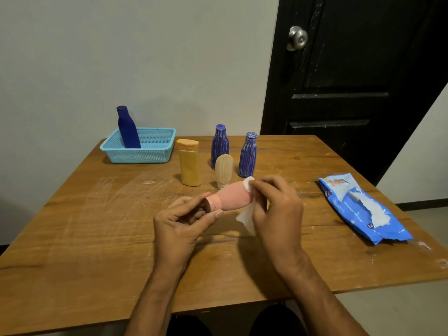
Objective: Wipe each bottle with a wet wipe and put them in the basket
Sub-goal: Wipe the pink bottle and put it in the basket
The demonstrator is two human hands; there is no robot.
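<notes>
A pink bottle [231, 196] lies on its side in the air above the table's middle. My left hand [180, 225] pinches its cap end. My right hand [276, 207] holds a white wet wipe [246, 215] wrapped round the bottle's base end. A light blue basket [155, 155] stands at the back left with a dark blue bottle [128, 128] upright in it. Behind my hands stand a yellow bottle [188, 163], a small cream tube [223, 171] and two blue striped bottles [220, 146] [247, 156].
A blue wet wipe pack [361, 209] lies at the table's right, a wipe sticking out of its opening. The wooden table [97, 238] has smeared marks at left. A black door [351, 76] stands behind, right of a pale wall.
</notes>
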